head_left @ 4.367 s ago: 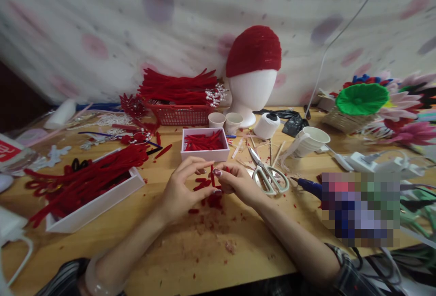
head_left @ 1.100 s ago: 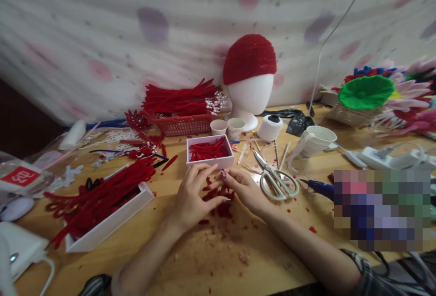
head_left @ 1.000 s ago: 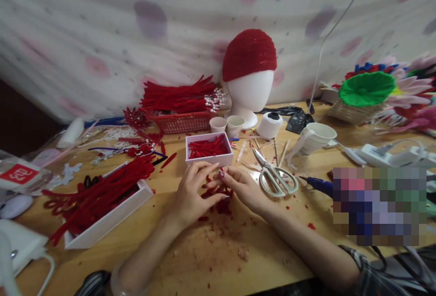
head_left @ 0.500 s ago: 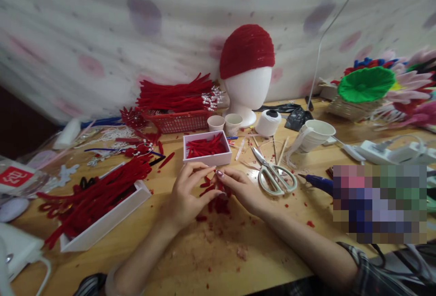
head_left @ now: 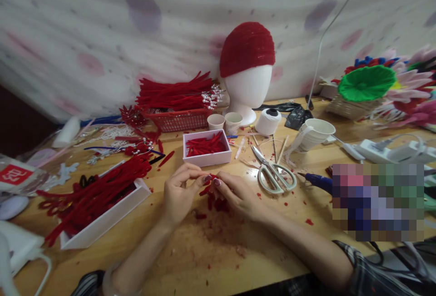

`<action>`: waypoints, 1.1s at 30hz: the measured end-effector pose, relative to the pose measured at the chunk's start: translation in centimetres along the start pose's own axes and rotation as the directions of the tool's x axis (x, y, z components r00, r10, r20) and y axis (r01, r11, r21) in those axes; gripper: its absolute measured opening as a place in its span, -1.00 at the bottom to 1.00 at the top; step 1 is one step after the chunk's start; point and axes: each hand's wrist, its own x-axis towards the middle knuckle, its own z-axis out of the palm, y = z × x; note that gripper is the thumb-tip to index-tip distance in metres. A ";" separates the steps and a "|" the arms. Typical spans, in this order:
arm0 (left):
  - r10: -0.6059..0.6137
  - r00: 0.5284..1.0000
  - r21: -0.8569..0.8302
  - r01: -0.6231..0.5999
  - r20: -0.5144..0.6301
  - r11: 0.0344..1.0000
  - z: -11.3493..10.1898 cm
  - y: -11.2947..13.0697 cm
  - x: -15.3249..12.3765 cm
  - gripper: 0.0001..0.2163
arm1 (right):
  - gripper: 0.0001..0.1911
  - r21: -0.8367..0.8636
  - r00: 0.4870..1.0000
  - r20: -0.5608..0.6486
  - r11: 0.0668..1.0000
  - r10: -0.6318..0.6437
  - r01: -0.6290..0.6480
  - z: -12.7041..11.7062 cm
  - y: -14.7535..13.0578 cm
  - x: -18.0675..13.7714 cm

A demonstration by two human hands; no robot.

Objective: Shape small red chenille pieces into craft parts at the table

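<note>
My left hand (head_left: 180, 192) and my right hand (head_left: 239, 194) meet over the middle of the table, thumbs and forefingers pinched. Between their fingertips is a short red chenille piece (head_left: 214, 177), partly covered by the fingers. Below the hands lie more red chenille bits (head_left: 221, 205) on the wood. Just beyond, a small white box (head_left: 207, 160) holds short red chenille lengths (head_left: 206, 145). Scissors (head_left: 276, 175) with pale handles rest, blades slightly apart, to the right of my right hand.
At left, a long white box (head_left: 102, 230) holds long red chenille stems. A red basket (head_left: 180, 121), paper cups (head_left: 233, 122), a thread cone (head_left: 268, 121) and a foam head (head_left: 248, 89) stand behind. To the right are a white mug (head_left: 315, 135), a blue pointed tool (head_left: 318, 181) and power strips (head_left: 391, 151).
My left hand has drawn slightly left and its thumb has come up to its fingertips. The red chenille piece now shows between both hands. My right hand has barely moved.
</note>
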 end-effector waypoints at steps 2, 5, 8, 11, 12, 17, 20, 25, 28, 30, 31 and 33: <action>0.001 1.000 0.016 -0.001 0.017 1.000 0.0 0.2 -0.1 -0.92 | -0.59 -0.031 1.000 -0.002 0.999 -0.012 0.012 0.0 0.0 0.0; 0.000 0.999 0.037 -0.001 0.040 0.999 0.0 0.5 -0.1 -0.89 | -0.62 -0.053 0.999 -0.033 0.999 -0.005 0.003 0.0 0.1 0.0; -0.006 0.998 0.074 0.002 0.060 0.997 0.0 0.4 -0.1 -0.88 | -0.69 -0.087 0.998 -0.067 0.996 -0.023 0.017 0.0 0.2 0.2; 0.035 0.997 0.142 -0.045 0.074 0.989 0.1 0.3 -0.3 -0.89 | -0.70 -0.161 0.988 -0.091 0.981 -0.128 0.112 0.1 0.5 0.3; 0.061 0.995 0.173 -0.073 0.076 0.982 0.2 0.3 -0.3 -0.90 | -0.70 -0.180 0.982 -0.101 0.974 -0.157 0.137 0.1 0.6 0.3; 0.187 0.981 0.311 -0.193 0.052 0.931 0.6 0.5 -0.7 -0.91 | -0.73 -0.105 0.985 -0.124 0.989 -0.119 0.106 0.3 1.1 0.1; 0.205 0.976 0.338 -0.217 0.071 0.916 0.6 0.5 -0.8 -0.91 | -0.71 0.064 0.995 -0.096 0.998 -0.010 0.016 0.4 0.9 0.0; 0.203 0.975 0.340 -0.220 0.087 0.914 0.6 0.5 -1.0 -0.91 | -0.66 0.005 0.998 -0.052 1.000 -0.025 0.026 0.4 0.7 -0.2; 0.185 0.979 0.326 -0.203 0.086 0.923 0.7 0.7 -1.1 -0.90 | -0.68 -0.087 0.995 -0.070 0.994 -0.065 0.059 0.3 1.1 -0.3; 0.164 0.983 0.308 -0.180 0.078 0.934 0.8 0.9 -1.1 -0.89 | -0.66 -0.134 0.992 -0.080 0.987 -0.097 0.086 0.2 1.3 -0.4; 0.154 0.985 0.298 -0.169 0.074 0.940 0.8 0.9 -1.1 -0.89 | -0.65 -0.147 0.992 -0.077 0.985 -0.104 0.092 0.1 1.3 -0.4; 0.137 0.988 0.277 -0.150 0.066 0.949 0.7 1.0 -1.1 -0.89 | -0.62 -0.151 0.993 -0.063 0.985 -0.099 0.088 0.1 1.3 -0.4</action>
